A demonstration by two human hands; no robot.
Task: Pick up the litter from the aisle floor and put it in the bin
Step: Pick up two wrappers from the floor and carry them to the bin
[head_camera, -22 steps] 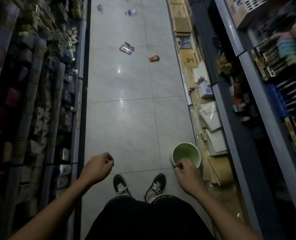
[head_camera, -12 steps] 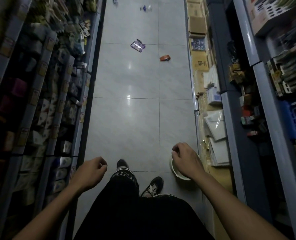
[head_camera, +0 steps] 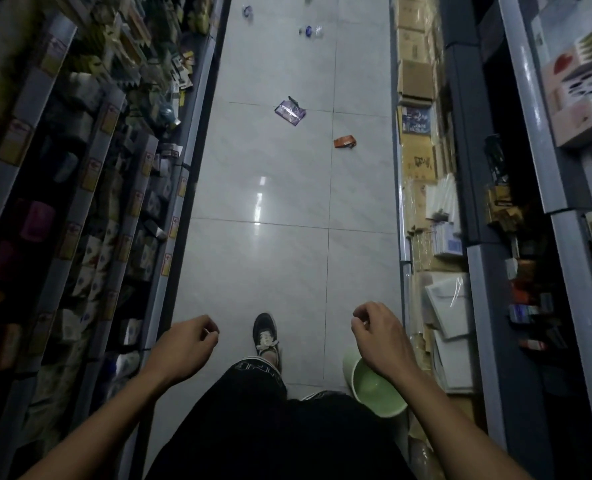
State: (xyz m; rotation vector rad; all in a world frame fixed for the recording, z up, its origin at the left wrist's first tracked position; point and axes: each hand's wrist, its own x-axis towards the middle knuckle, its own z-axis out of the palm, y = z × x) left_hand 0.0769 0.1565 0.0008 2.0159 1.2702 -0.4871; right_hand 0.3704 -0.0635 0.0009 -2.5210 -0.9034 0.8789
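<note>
left hand (head_camera: 183, 344): loosely curled, held nothing, hung over the floor beside the left shelving
right hand (head_camera: 379, 336): fingers curled in, empty, above the bin's near rim
bin (head_camera: 374, 384): pale green, on the floor by the right shelf base, partly hidden behind the right wrist
shoe (head_camera: 265, 336): one dark sneaker forward on the tiles
litter: purple wrapper (head_camera: 290, 111) and orange wrapper (head_camera: 345, 142) lay well ahead mid-aisle; blue-and-clear scraps (head_camera: 311, 31) farther off, too blurred to identify
</note>
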